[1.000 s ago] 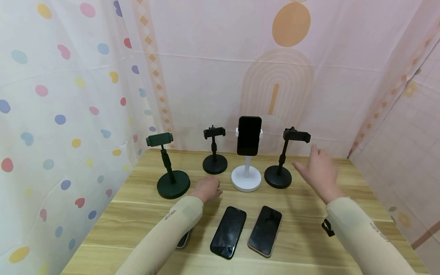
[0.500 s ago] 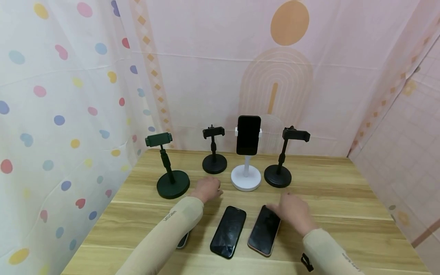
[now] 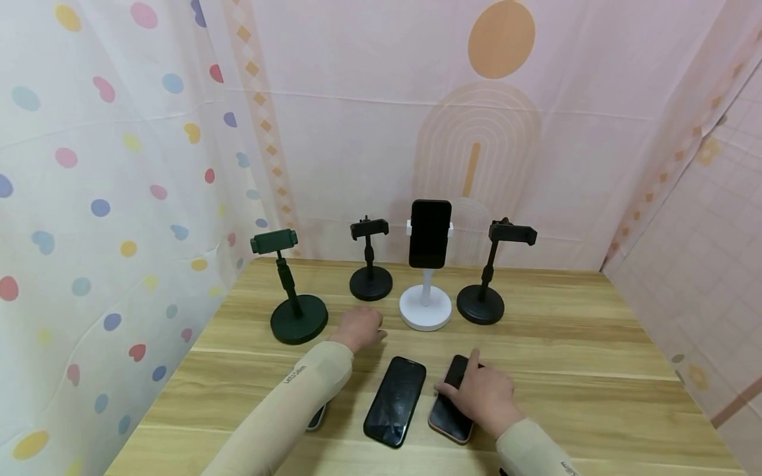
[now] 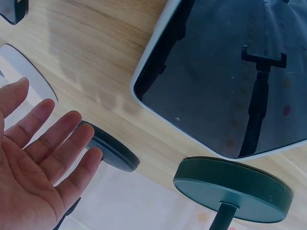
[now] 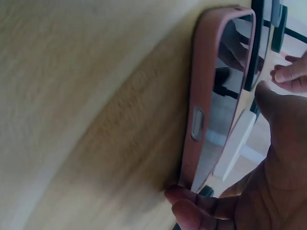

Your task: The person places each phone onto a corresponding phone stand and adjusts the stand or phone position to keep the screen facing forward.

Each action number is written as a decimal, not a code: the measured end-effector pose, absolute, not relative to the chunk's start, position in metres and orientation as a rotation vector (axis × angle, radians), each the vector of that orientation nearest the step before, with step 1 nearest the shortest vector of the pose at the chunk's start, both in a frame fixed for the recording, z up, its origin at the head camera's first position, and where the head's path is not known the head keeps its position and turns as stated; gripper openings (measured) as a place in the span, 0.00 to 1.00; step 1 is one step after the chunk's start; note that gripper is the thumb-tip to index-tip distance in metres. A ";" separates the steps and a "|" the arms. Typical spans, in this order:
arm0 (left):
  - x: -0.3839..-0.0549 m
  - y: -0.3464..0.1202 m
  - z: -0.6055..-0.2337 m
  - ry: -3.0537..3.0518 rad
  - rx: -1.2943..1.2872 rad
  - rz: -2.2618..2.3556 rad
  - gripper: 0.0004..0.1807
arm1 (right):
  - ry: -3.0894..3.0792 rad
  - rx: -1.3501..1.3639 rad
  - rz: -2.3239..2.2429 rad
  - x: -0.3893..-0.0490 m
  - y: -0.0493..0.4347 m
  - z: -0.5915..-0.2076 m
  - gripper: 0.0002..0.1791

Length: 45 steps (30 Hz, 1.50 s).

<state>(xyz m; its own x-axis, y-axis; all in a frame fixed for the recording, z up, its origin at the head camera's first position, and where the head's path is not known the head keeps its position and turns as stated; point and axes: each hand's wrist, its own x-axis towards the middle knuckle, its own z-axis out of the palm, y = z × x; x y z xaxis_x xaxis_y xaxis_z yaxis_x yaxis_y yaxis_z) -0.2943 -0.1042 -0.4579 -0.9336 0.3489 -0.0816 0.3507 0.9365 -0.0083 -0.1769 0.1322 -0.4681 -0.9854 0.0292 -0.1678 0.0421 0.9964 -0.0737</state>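
Note:
In the head view my right hand (image 3: 487, 398) lies over the right-hand smartphone (image 3: 449, 418), its thumb at the left edge. The right wrist view shows this phone's pink case (image 5: 200, 91) flat on the table, with fingertips (image 5: 184, 211) right at one end and the thumb (image 5: 266, 98) at the far long edge. My left hand (image 3: 358, 328) hovers with loose fingers between the green stand and the white stand, holding nothing; its palm (image 4: 29, 187) shows in the left wrist view. A dark smartphone (image 3: 395, 402) lies at centre. A third phone (image 3: 317, 418) is mostly hidden under my left sleeve.
At the back stand a green phone stand (image 3: 299, 319), a small black one (image 3: 370, 284), a white one (image 3: 426, 308) holding an upright phone (image 3: 430, 234), and another black stand (image 3: 481, 305). Patterned curtains (image 3: 357, 132) rise behind the wooden table (image 3: 595, 370).
My right hand has come from beside the right black stand down and left onto the right-hand smartphone. The left hand has stayed in place.

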 end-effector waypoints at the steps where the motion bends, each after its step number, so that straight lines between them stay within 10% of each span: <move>1: -0.294 -0.104 -0.458 3.010 0.545 -0.033 0.17 | 2.966 0.066 -0.117 -0.177 0.131 -0.470 0.62; 9: -0.291 -0.103 -0.456 3.006 0.547 -0.010 0.18 | 2.943 0.131 -0.147 -0.184 0.128 -0.478 0.71; 45: -0.290 -0.097 -0.457 2.969 0.565 0.043 0.14 | 2.891 0.024 -0.336 -0.178 0.170 -0.469 0.41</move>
<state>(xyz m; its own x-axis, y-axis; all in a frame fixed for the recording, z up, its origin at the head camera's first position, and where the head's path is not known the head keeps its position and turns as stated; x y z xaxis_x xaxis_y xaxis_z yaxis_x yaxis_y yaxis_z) -0.2903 -0.0973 -0.4572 -0.9234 0.3673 -0.1111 0.3639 0.9301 0.0501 -0.1778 0.1704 -0.4689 -0.9732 -0.0102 -0.2295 0.0427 0.9736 -0.2243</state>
